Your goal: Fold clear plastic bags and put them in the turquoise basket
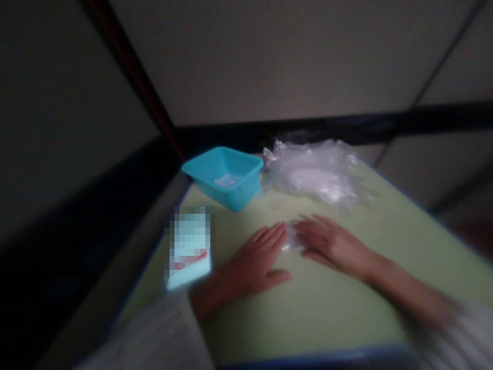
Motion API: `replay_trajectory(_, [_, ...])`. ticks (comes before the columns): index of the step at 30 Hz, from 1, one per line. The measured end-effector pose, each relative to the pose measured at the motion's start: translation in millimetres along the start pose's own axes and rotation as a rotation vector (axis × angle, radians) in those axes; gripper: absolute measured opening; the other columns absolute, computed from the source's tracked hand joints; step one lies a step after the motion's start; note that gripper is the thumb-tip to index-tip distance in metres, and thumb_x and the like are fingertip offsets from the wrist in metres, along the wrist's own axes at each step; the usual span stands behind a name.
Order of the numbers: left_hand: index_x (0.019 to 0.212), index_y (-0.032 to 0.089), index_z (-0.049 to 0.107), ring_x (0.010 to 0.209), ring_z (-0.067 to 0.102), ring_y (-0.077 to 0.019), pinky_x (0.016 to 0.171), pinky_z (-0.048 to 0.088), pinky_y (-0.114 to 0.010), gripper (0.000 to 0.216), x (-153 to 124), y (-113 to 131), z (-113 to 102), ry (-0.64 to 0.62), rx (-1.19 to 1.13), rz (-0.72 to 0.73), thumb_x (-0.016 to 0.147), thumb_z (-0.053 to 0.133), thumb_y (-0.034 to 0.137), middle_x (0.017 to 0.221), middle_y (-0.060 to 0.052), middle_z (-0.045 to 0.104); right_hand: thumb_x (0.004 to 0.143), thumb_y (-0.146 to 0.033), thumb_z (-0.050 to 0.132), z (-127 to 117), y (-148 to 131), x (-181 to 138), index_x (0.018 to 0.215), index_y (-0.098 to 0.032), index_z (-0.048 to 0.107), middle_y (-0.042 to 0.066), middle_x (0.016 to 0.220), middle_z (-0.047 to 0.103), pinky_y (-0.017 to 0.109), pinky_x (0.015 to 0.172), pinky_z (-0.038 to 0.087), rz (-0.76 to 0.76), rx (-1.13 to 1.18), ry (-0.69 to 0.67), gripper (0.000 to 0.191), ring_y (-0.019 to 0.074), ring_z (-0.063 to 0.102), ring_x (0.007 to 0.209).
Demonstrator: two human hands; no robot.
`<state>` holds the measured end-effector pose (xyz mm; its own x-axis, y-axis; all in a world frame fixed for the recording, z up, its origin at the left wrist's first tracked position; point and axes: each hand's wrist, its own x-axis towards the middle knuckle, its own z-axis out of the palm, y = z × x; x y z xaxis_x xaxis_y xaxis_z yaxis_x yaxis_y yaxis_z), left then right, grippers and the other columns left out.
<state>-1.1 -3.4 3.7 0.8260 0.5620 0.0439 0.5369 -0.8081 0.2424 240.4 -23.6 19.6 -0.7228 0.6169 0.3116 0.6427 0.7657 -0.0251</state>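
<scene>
A small piece of clear plastic, perhaps a bag (289, 240), lies on the pale green tabletop (308, 313) between my two hands. My left hand (262, 259) rests flat with its fingertips at the left edge of the plastic and its thumb spread apart. From the other side, my right hand (323, 240) lies palm down, fingers stretched out over the plastic's right edge. How much plastic is under the fingers is hidden. The picture is dim and blurred.
A turquoise basin (244, 192) with something whitish inside stands at the back left. Beside it lies a heap of clear plastic bags (323, 172). A bright, pixelated flat panel with a red strip (190, 270) is left of my left forearm. Walls rise behind.
</scene>
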Motion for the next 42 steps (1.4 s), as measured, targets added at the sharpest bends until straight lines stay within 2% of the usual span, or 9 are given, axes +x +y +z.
replay_trajectory(4, [0.144, 0.007, 0.024, 0.144, 0.014, -0.0266, 0.116, 0.017, -0.042, 0.079, 1, 1, -2, -0.02, 0.033, 0.01, 0.084, 0.054, 0.049, 0.153, -0.019, 0.019, 0.096, -0.019, 0.041, -1, 3, 0, 0.103, -0.013, 0.068, 0.01, 0.108, 0.069, 0.04, 0.097, 0.048, -0.081, -0.043, 0.044, 0.028, 0.0208, 0.064, 0.102])
replay_trajectory(13, [0.144, 0.008, 0.026, 0.143, 0.015, -0.0277, 0.115, 0.018, -0.044, 0.078, -1, -1, -1, -0.006, 0.001, 0.032, 0.085, 0.054, 0.05, 0.153, -0.019, 0.02, 0.093, -0.015, 0.04, 6, 6, 0, 0.097, -0.01, 0.068, 0.014, 0.104, 0.069, 0.042, 0.094, 0.05, -0.068, -0.052, 0.078, 0.029, 0.0237, 0.064, 0.098])
replay_trajectory(17, [0.138, 0.011, 0.039, 0.135, 0.035, -0.0258, 0.111, 0.027, -0.041, 0.064, 3, -3, 2, 0.17, -0.17, -0.005, 0.082, 0.06, 0.036, 0.145, -0.016, 0.04, 0.093, -0.019, 0.041, 6, 2, 1, 0.1, -0.012, 0.066, 0.015, 0.108, 0.069, 0.042, 0.093, 0.049, 0.043, 0.202, 0.115, 0.027, 0.0237, 0.064, 0.101])
replay_trajectory(21, [0.099, 0.012, 0.066, 0.099, 0.06, -0.0219, 0.091, 0.045, -0.035, 0.024, 10, 0, 0, 0.399, -0.467, -0.154, 0.084, 0.053, 0.026, 0.103, -0.011, 0.068, 0.089, -0.023, 0.044, 2, -7, 5, 0.094, -0.014, 0.065, 0.009, 0.09, 0.071, 0.03, 0.07, 0.053, 0.324, 0.629, 0.182, 0.023, 0.0192, 0.067, 0.079])
replay_trajectory(23, [0.076, 0.012, 0.065, 0.076, 0.061, -0.0188, 0.072, 0.048, -0.031, 0.024, 14, 2, 0, 0.447, -0.624, -0.277, 0.084, 0.052, 0.03, 0.077, -0.007, 0.067, 0.086, -0.027, 0.047, 1, -12, 8, 0.082, -0.015, 0.062, 0.004, 0.071, 0.066, 0.024, 0.053, 0.047, 0.447, 0.827, 0.2, 0.02, 0.0156, 0.062, 0.062])
replay_trajectory(26, [0.066, 0.012, 0.061, 0.059, 0.055, -0.0144, 0.055, 0.042, -0.025, 0.028, 16, 8, 3, 0.433, -0.893, -0.421, 0.079, 0.054, 0.035, 0.061, -0.003, 0.06, 0.081, -0.032, 0.054, 0, -18, 12, 0.079, -0.017, 0.057, -0.001, 0.061, 0.055, 0.021, 0.045, 0.038, 0.528, 1.046, 0.256, 0.016, 0.0123, 0.052, 0.055])
replay_trajectory(29, [0.069, 0.01, 0.062, 0.056, 0.053, -0.013, 0.054, 0.041, -0.023, 0.027, 16, 12, 8, 0.398, -1.092, -0.479, 0.074, 0.056, 0.036, 0.061, -0.003, 0.06, 0.075, -0.034, 0.062, -1, -24, 15, 0.091, -0.019, 0.051, -0.002, 0.067, 0.056, 0.021, 0.046, 0.037, 0.568, 1.176, 0.333, 0.025, 0.011, 0.049, 0.055])
replay_trajectory(35, [0.07, 0.008, 0.065, 0.058, 0.055, -0.0137, 0.054, 0.041, -0.023, 0.028, 17, 18, 7, 0.423, -1.169, -0.544, 0.071, 0.059, 0.036, 0.062, -0.005, 0.062, 0.068, -0.034, 0.071, 0, -30, 20, 0.099, -0.022, 0.042, -0.006, 0.06, 0.052, 0.019, 0.042, 0.033, 0.72, 1.232, 0.339, 0.044, 0.0094, 0.045, 0.047])
replay_trajectory(42, [0.062, 0.012, 0.059, 0.05, 0.047, -0.01, 0.048, 0.035, -0.021, 0.027, 18, 22, -1, 0.424, -1.226, -0.541, 0.069, 0.06, 0.038, 0.053, 0.0, 0.055, 0.075, -0.031, 0.064, 8, -29, 19, 0.102, -0.02, 0.042, -0.009, 0.056, 0.043, 0.018, 0.039, 0.025, 0.686, 1.209, 0.275, 0.037, 0.0076, 0.036, 0.045])
